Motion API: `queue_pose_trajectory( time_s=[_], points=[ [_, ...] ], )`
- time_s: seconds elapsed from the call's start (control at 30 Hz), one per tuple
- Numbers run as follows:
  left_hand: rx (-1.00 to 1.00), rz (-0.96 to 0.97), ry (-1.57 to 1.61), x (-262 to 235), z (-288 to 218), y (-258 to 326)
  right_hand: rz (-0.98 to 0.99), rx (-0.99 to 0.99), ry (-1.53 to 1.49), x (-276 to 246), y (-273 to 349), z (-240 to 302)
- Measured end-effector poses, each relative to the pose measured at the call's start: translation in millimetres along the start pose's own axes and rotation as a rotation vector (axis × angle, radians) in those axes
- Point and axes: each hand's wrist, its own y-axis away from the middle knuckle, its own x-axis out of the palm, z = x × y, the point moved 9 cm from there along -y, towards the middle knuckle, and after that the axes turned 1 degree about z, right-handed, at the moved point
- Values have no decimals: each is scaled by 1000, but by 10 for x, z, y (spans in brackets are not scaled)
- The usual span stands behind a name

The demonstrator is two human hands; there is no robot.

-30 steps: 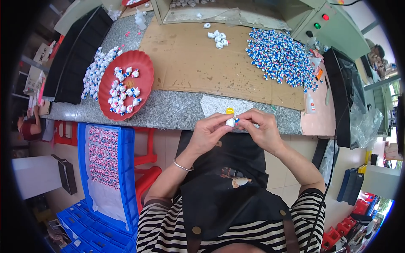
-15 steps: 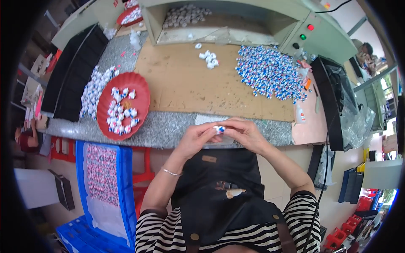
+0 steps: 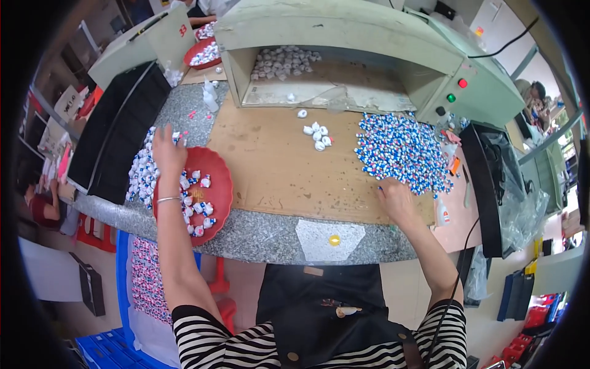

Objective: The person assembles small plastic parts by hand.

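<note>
My left hand (image 3: pixel 169 152) reaches over the left rim of the red scalloped plate (image 3: pixel 225 184) to a pile of small white figure pieces (image 3: pixel 142 175). Its fingers are stretched out and slightly apart, and I see nothing held in them. Several white pieces with blue and pink marks (image 3: pixel 203 209) lie in the plate. On the right, the fingers of my right hand (image 3: pixel 396 200) are drawn together at the near edge of a heap of small blue-and-white pieces (image 3: pixel 399 147). Whatever is between those fingertips is hidden.
A white sheet (image 3: pixel 313 237) with a small yellow ring-like piece (image 3: pixel 334 240) lies at the front edge. White round pieces (image 3: pixel 317 132) sit on the cardboard (image 3: pixel 276 166). A pale green open-fronted box (image 3: pixel 332 37) stands behind; black trays (image 3: pixel 123 129) flank the table.
My hands have parted from the small blue-and-white piece they held together. The left went to the white pile, the right to the blue heap. The view has shifted, uncovering the white sheet.
</note>
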Motion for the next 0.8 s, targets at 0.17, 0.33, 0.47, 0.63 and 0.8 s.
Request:
queue_pose_trajectory(
  time_s=[0.17, 0.33, 0.47, 0.63, 0.8],
  points=[
    [161, 630, 956, -2, -2222, 393, -126, 30, -380, -206, 95, 147],
    [232, 542, 813, 243, -3158, 789, -188, -18, -525, -119, 439, 207],
    [285, 550, 663, 379, -3255, 810, -184, -89, -266, -163, 468, 262],
    [-348, 1001, 1541, 56, -2864, 1365, 0, -21, -279, -86, 368, 194],
    [-689, 944, 1961, -572, -2216, 2122, 121, -245, -523, -203, 579, 885]
  ],
)
